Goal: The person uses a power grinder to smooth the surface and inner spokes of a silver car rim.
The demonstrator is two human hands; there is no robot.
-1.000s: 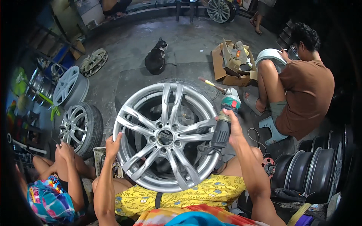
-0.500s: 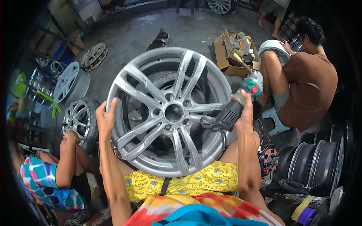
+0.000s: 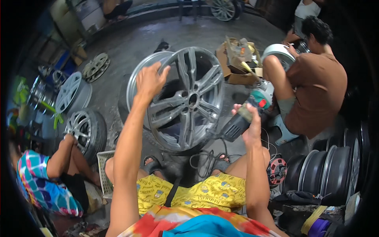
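Observation:
A silver multi-spoke alloy wheel rim [image 3: 193, 100] stands tilted in front of me, its spoked face turned to the right. My left hand [image 3: 151, 80] is at the upper left of its barrel, thumb and fingers apart; whether it touches the metal I cannot tell. My right hand [image 3: 250, 122] grips a black and green angle grinder [image 3: 245, 112], thumb along the body. A slim attachment with a pale yellow tip [image 3: 245, 66] points away from me on the grinder, to the right of the wheel rim.
A cord [image 3: 201, 164] loops near my feet. A person in a brown shirt [image 3: 319, 91] sits at right, near a cardboard box [image 3: 233, 73]. Another in a colourful shirt [image 3: 51, 181] sits at left by a tyred wheel [image 3: 89, 130]. Dark wheel rims [image 3: 327, 170] line the right; a cat [image 3: 162, 46] is beyond.
The wheel rim has moved away from my lap and turned its face rightward. My left hand has left its left edge and moved up and right. The grinder stays in my right hand.

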